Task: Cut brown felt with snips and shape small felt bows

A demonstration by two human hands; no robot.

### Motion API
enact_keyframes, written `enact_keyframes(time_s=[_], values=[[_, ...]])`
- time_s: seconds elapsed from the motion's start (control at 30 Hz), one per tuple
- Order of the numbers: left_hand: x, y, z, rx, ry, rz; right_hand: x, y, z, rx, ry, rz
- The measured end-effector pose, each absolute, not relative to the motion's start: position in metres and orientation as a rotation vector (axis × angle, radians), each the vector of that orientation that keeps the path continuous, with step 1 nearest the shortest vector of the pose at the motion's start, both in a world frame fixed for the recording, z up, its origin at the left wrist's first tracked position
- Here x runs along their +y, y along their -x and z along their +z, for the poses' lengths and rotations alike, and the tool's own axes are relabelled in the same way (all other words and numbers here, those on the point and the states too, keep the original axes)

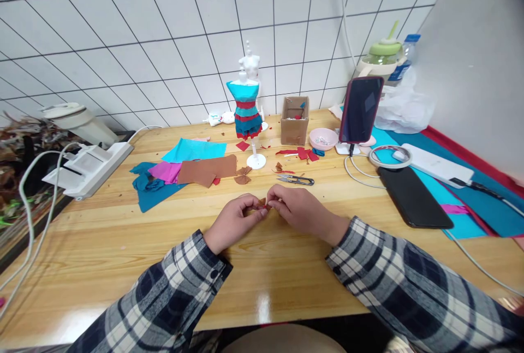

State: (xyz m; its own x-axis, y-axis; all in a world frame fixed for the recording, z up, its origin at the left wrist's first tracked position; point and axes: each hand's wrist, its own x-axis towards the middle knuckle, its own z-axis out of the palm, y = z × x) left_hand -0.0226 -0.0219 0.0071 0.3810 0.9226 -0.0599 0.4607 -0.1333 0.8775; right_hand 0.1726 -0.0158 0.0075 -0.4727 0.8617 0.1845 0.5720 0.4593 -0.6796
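Note:
My left hand [239, 217] and my right hand [301, 210] meet above the wooden table, fingertips pinched close together. Between them is a small piece of brown crepe paper [262, 201] with a bit of red at its lower side; my fingers hide most of it. Just beyond lie thread snips [295, 179] with dark handles and a brown paper bow [243, 176]. Behind these stands a small white dress form [256, 161] wearing a tiered turquoise, red and teal paper dress [246, 108].
Brown [208, 170], turquoise and magenta paper sheets lie at left. A cardboard box [295, 130], a pink bowl [323, 138] and an upright phone [362, 109] stand at the back right. A black phone [413, 197], cables and a power strip [98, 170] flank the table.

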Motion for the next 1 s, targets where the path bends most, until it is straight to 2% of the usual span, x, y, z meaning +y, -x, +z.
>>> enact_keyframes(time_s=[0.07, 0.2, 0.3, 0.87, 1.0], values=[[-0.0221, 0.0215, 0.0076, 1.224, -1.692, 0.668, -0.0149, -0.1719, 0.0057, -2.071, 1.206, 0.903], [-0.0217, 0.0204, 0.0074, 1.193, -1.586, 0.718, -0.0121, -0.1686, -0.0008, -1.717, 1.232, 1.488], [-0.0209, 0.0216, 0.0068, 1.19, -1.567, 0.715, -0.0106, -0.1676, -0.0017, -1.529, 1.191, 1.713], [-0.018, 0.0276, 0.0086, 1.22, -1.729, 0.682, -0.0111, -0.1706, 0.0033, -1.674, 1.214, 1.685], [-0.0171, 0.0301, 0.0087, 1.177, -1.787, 0.637, -0.0101, -0.1743, 0.0034, -1.842, 1.216, 1.546]])
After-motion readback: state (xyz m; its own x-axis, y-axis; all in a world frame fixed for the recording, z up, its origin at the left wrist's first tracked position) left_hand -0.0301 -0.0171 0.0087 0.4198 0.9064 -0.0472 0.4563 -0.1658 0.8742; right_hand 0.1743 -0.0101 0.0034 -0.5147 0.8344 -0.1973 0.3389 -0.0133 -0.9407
